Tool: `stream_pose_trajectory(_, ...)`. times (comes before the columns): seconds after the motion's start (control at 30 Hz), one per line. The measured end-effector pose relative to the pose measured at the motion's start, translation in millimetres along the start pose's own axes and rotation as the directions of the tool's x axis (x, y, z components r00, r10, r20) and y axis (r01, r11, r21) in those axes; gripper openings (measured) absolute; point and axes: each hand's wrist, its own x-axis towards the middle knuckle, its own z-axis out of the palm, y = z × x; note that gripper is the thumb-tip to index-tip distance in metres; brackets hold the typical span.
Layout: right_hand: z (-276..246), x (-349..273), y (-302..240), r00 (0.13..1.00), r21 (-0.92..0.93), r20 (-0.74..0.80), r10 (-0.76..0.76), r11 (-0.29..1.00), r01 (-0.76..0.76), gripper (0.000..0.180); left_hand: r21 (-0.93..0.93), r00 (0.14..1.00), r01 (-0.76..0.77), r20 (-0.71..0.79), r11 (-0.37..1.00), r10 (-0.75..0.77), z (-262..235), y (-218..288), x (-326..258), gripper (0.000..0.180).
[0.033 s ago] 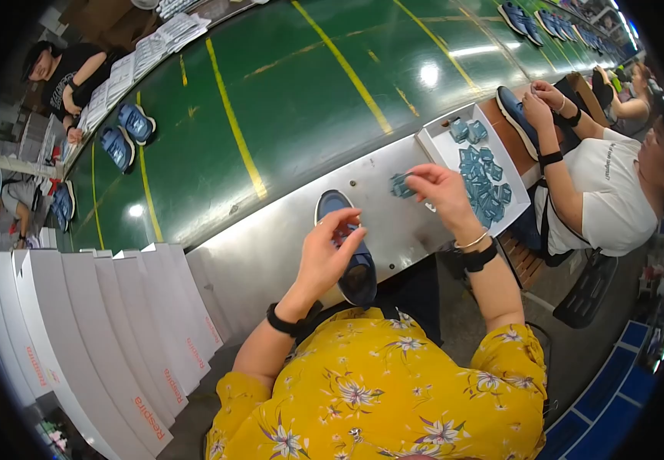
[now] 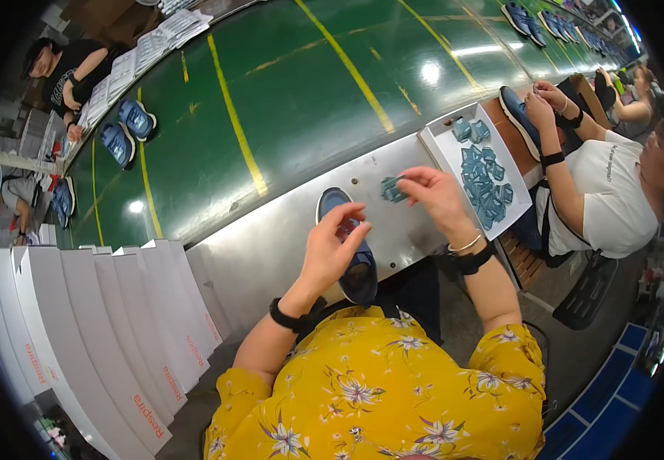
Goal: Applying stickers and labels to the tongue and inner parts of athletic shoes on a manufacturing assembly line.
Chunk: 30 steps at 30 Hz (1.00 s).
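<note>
A dark blue sneaker (image 2: 360,277) lies on the metal ledge in front of me, toe toward me. Over its middle hovers my left hand (image 2: 330,249), thumb and fingers apart, nothing visible between them; it hides part of the shoe. To the right, above the ledge, my right hand (image 2: 433,201) pinches a small teal tag (image 2: 394,189) between thumb and fingers. Beside that hand stands a shallow white box (image 2: 513,208) holding many loose teal tags (image 2: 485,186).
A green conveyor (image 2: 270,100) with yellow lines runs beyond the ledge, carrying blue sneakers (image 2: 119,144) at far left. White boxes (image 2: 79,330) are stacked at my left. At right sits a co-worker (image 2: 611,192) with another blue sneaker (image 2: 517,115).
My right hand has shifted slightly left with the teal tag. My left hand has moved a little over the sneaker, its fingers still apart.
</note>
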Motion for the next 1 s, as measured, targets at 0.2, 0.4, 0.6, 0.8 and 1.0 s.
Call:
stream_pose_trajectory(0.2, 37, 5, 9, 0.992, 0.07, 0.125, 0.017, 0.997, -0.026, 0.021, -0.357, 0.986, 0.14, -0.034, 0.923, -0.163, 9, -26, 24, 0.023)
stream_pose_trajectory(0.4, -3, 11, 10, 0.999, 0.002, -0.042, -0.008, 1.0, 0.008, 0.021, -0.443, 0.956, 0.235, -0.057, 0.865, -0.289, -1, -34, 38, 0.014)
stream_pose_trajectory(0.6, -130, 25, 17, 0.904, -0.235, -0.408, -0.129, 0.971, 0.033, 0.022, -0.543, 0.94, 0.26, -0.049, 0.798, -0.339, -5, -39, 40, 0.013)
stream_pose_trajectory(0.8, -128, 8, 13, 0.773, -0.967, -0.169, -0.612, 0.253, -0.012, 0.025, -0.484, 0.94, 0.244, -0.095, 0.84, -0.328, -17, -47, 42, 0.017)
stream_pose_trajectory(1.0, 29, -15, 17, 0.989, -0.359, 0.145, -0.038, 0.929, 0.088, 0.023, -0.456, 0.942, 0.257, -0.08, 0.852, -0.327, -9, -42, 40, 0.025)
